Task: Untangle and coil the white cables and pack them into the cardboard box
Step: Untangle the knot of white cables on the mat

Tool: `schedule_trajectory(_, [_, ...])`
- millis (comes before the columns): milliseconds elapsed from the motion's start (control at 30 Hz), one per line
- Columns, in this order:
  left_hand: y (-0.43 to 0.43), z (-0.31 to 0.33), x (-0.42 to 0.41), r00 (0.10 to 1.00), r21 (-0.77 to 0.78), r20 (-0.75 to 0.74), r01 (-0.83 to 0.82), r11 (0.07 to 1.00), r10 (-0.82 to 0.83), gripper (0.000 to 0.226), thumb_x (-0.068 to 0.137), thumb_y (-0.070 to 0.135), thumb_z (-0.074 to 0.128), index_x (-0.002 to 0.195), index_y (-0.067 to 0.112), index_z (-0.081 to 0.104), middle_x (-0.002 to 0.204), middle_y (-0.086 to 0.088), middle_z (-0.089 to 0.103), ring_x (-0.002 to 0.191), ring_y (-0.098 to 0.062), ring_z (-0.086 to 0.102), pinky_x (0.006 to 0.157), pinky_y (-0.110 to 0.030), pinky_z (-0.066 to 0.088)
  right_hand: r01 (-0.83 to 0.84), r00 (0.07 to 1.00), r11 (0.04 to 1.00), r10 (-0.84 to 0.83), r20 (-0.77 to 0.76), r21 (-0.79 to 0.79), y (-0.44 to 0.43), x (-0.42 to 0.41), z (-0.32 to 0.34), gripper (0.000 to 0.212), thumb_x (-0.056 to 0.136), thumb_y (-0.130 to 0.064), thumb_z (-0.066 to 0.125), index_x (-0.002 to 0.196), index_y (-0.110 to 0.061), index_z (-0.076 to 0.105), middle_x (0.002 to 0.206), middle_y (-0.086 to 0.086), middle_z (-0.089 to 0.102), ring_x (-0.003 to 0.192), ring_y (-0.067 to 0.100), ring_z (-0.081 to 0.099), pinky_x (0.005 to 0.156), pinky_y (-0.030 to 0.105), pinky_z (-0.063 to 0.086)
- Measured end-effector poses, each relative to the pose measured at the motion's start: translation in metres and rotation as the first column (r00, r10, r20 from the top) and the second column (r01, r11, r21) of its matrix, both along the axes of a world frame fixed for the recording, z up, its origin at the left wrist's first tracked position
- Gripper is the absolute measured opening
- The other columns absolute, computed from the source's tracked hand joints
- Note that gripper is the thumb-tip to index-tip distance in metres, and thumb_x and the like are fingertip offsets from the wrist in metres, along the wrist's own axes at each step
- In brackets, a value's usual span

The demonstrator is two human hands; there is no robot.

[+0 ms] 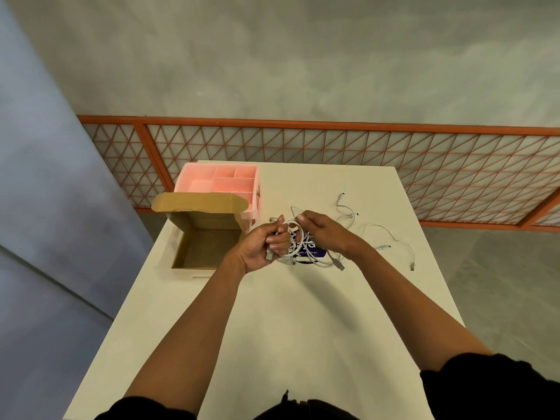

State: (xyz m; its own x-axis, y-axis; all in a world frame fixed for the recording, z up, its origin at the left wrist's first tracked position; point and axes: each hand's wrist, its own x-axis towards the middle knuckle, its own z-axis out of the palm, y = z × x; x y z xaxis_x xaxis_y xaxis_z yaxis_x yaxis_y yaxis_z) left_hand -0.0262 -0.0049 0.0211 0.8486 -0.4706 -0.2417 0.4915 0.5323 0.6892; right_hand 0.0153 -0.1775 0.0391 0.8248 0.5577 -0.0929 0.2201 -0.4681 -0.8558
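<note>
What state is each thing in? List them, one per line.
Brown cardboard box: open, lid up, empty.
Pink plastic compartment organizer: compartments empty.
White cables: tangled, partly looped between the hands.
Left hand: closed on cable.
Right hand: pinching cable.

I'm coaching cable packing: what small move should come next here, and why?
Probably wind one more loop: the left hand grips a partial coil, the right hand pinches its strand, loose cables remain, and the cardboard box looks empty.
</note>
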Motion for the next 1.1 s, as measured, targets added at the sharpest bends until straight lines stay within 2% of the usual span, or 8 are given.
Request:
schedule_trajectory(167, [-0.002,0.004,-0.002,0.993,0.041,-0.060,-0.100,0.994,0.102,0.037,0.098,0.027,0.036,0.065,0.013,0.043,0.041,0.007,0.033,0.039,-0.006,0.035,0.042,-0.017,0.036,-0.019,0.982,0.999,0.028,0.185,-0.050,0.004,-0.002,-0.008,0.021,0.100,-0.022,0.046,0.082,-0.015,0.054,0.073,-0.005,0.061,0.064,-0.004,0.052,0.065,0.012,0.038])
schedule_trajectory(267, [-0.003,0.003,-0.002,0.981,0.091,-0.046,-0.182,0.979,0.187,0.039,0.099,0.028,0.039,0.065,0.012,0.049,0.042,0.006,0.034,0.048,-0.009,0.042,0.050,-0.018,0.045,0.059,0.966,0.997,-0.043,0.255,-0.058,0.010,-0.003,-0.010,0.025,0.101,-0.022,0.043,0.078,-0.016,0.052,0.070,0.000,0.059,0.058,0.001,0.049,0.058,0.014,0.034])
schedule_trajectory(333, [-0.004,0.002,-0.001,0.973,0.108,-0.023,-0.226,0.968,0.229,0.041,0.101,0.029,0.038,0.066,0.011,0.051,0.042,0.006,0.033,0.050,-0.010,0.046,0.057,-0.021,0.050,0.105,0.961,0.993,-0.087,0.263,-0.056,0.013,-0.004,-0.008,0.026,0.101,-0.022,0.042,0.076,-0.017,0.051,0.065,-0.006,0.054,0.057,0.001,0.047,0.056,0.012,0.034])
schedule_trajectory(467, [-0.005,0.001,-0.001,0.958,0.046,-0.028,-0.283,0.958,0.284,0.037,0.102,0.028,0.036,0.072,0.010,0.050,0.045,0.006,0.033,0.045,-0.007,0.037,0.056,-0.018,0.047,0.204,0.959,0.979,-0.204,0.195,0.023,0.017,-0.004,-0.006,0.027,0.101,-0.022,0.041,0.086,-0.008,0.058,0.066,-0.012,0.055,0.057,0.000,0.049,0.056,0.007,0.036])
schedule_trajectory(633, [-0.009,0.005,0.000,0.949,0.030,0.015,-0.314,0.949,0.314,0.040,0.103,0.026,0.032,0.068,0.011,0.044,0.041,0.009,0.028,0.033,-0.004,0.024,0.050,-0.016,0.040,0.244,0.969,0.967,-0.246,0.019,0.071,0.023,-0.005,-0.002,0.025,0.101,-0.025,0.042,0.084,-0.015,0.058,0.069,-0.009,0.058,0.057,0.003,0.047,0.052,0.009,0.034])
schedule_trajectory(800, [-0.006,0.015,0.001,0.942,0.170,0.056,-0.336,0.926,0.332,0.042,0.104,0.027,0.032,0.063,0.014,0.036,0.038,0.010,0.026,0.029,-0.003,0.020,0.039,-0.015,0.029,0.146,0.989,0.986,-0.145,-0.027,0.083,0.016,-0.003,0.005,0.025,0.098,-0.030,0.049,0.087,-0.015,0.065,0.074,-0.006,0.064,0.057,0.008,0.044,0.054,0.018,0.035])
schedule_trajectory(933, [-0.005,0.016,0.000,0.932,0.222,0.059,-0.363,0.905,0.359,0.044,0.102,0.026,0.037,0.060,0.015,0.033,0.036,0.010,0.023,0.030,-0.002,0.018,0.036,-0.016,0.021,0.085,0.991,0.985,-0.067,-0.119,0.151,0.010,-0.007,0.017,0.027,0.097,-0.028,0.052,0.091,-0.005,0.064,0.053,-0.015,0.058,0.039,0.001,0.035,0.043,0.010,0.029])
schedule_trajectory(1100, [-0.003,0.014,-0.003,0.944,0.289,0.068,-0.327,0.900,0.321,0.048,0.101,0.025,0.040,0.054,0.016,0.033,0.036,0.009,0.022,0.030,-0.003,0.016,0.034,-0.017,0.016,0.054,0.963,0.974,0.008,-0.271,0.219,0.003,-0.009,0.018,0.033,0.099,-0.035,0.045,0.093,-0.009,0.065,0.056,-0.014,0.060,0.043,0.005,0.027,0.040,0.014,0.021])
